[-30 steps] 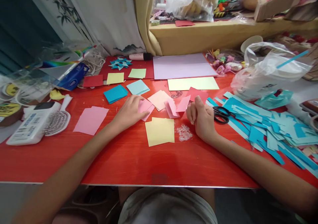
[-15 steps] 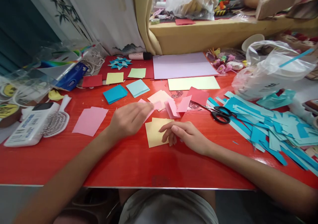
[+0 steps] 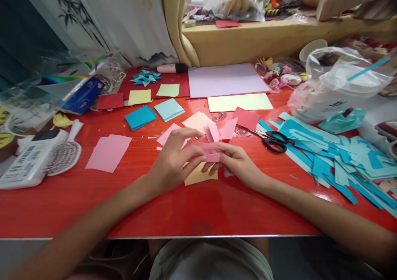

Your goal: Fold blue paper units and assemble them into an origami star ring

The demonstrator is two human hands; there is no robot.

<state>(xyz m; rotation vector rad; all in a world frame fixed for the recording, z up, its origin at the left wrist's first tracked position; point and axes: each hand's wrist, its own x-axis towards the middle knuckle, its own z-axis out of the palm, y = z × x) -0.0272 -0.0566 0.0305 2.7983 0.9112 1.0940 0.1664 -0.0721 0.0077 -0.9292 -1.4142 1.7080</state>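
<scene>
Between my two hands is a small pink paper (image 3: 211, 157), held above the yellow paper squares (image 3: 198, 177). It looks folded, though motion blurs its edges. My left hand (image 3: 173, 160) pinches its left part with thumb and fingers. At its right end, my right hand (image 3: 238, 162) grips it with the fingers curled beneath. Just beyond them stand folded pink paper pieces (image 3: 228, 128). A pink sheet (image 3: 169, 133) lies partly behind my left hand, next to a pale peach sheet (image 3: 196, 120). Farther left rests a stack of pink squares (image 3: 108, 152).
Black-handled scissors (image 3: 275, 142) lie right of my hands, beside a heap of blue paper strips (image 3: 335, 156). Blue squares (image 3: 140, 117) and a lilac sheet (image 3: 228, 80) are toward the back. A hairbrush (image 3: 66, 154) and a white bottle (image 3: 32, 160) stand at left.
My left hand has come right and down from the pink sheets with a pink paper. My right hand, free a moment ago, has closed on that paper's other end.
</scene>
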